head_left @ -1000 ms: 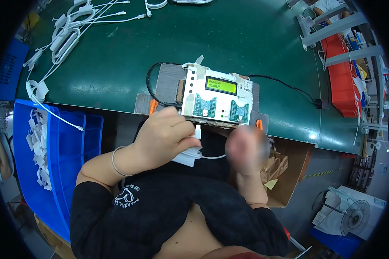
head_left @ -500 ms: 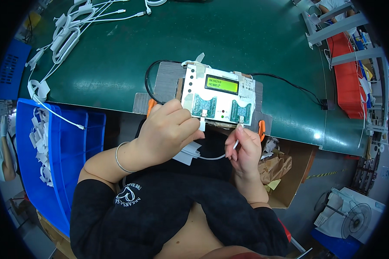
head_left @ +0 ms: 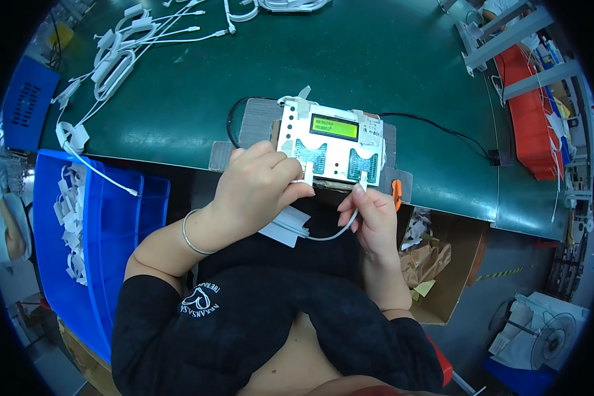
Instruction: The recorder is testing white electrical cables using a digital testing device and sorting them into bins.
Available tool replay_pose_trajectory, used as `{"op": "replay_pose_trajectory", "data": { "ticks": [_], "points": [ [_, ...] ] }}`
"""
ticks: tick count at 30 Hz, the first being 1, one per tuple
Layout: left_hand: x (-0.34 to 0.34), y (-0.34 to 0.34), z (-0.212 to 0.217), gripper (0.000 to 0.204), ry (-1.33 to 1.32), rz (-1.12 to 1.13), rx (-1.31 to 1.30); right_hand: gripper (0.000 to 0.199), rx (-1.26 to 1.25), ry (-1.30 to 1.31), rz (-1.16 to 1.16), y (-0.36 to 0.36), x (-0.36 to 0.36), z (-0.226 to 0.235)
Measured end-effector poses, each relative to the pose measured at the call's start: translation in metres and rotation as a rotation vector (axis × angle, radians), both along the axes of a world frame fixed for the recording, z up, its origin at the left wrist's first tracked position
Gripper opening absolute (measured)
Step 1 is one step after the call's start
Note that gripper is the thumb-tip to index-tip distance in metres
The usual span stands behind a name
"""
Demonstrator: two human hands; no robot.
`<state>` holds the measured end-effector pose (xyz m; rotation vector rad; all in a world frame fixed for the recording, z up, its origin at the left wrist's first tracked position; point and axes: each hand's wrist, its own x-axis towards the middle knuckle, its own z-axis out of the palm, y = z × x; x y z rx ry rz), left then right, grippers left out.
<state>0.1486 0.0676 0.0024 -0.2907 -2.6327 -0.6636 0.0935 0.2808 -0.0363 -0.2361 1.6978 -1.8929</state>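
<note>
A white tester box point(head_left: 322, 146) with a lit yellow-green display point(head_left: 334, 128) and two green circuit boards stands at the table's near edge. My left hand point(head_left: 256, 186) pinches a white cable plug point(head_left: 308, 175) at the left board point(head_left: 310, 153). My right hand point(head_left: 377, 219) pinches the cable's other plug point(head_left: 363, 178) at the right board point(head_left: 362, 161). How deep either plug sits cannot be told. The white cable point(head_left: 332, 237) sags between my hands, with a white paper wrap point(head_left: 285, 226) around its coil, below my left hand.
White bundled cables point(head_left: 115, 63) lie at the table's far left. A blue bin point(head_left: 102, 244) with white pieces stands left. An open cardboard box point(head_left: 452, 280) holds brown paper at right. Orange clamp point(head_left: 396, 194) sits beside the tester; black wires point(head_left: 435, 125) run from it.
The view has shifted slightly. My right fingers have changed position around the plug, and more of the cable shows below them. A green light on the tester no longer appears lit.
</note>
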Motion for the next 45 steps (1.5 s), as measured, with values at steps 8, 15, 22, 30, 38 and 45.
{"op": "replay_pose_trajectory", "data": {
  "ticks": [8,15,22,30,38,45],
  "points": [
    [-0.004,-0.007,-0.009,0.024,0.056,-0.118,0.11,0.038,-0.062,0.097,-0.133,-0.005,0.018,-0.022],
    [0.024,-0.043,0.033,0.022,-0.141,-0.411,-0.005,0.031,0.008,0.591,0.268,0.021,0.018,0.006],
    [-0.094,-0.176,0.033,0.032,-0.067,-1.059,1.661,0.022,-0.922,0.366,-0.087,0.011,-0.14,0.105],
    [-0.166,-0.103,-0.001,0.031,-0.206,-0.561,1.751,0.037,-0.713,0.304,0.036,-0.037,-0.238,0.045],
    [-0.161,-0.082,-0.01,0.025,-0.594,-0.254,1.508,0.042,-0.302,0.135,0.178,-0.074,-0.2,0.035],
    [-0.166,-0.101,-0.008,0.018,-0.208,0.147,1.41,0.034,-0.112,0.336,0.095,-0.064,-0.212,0.042]
  ]
}}
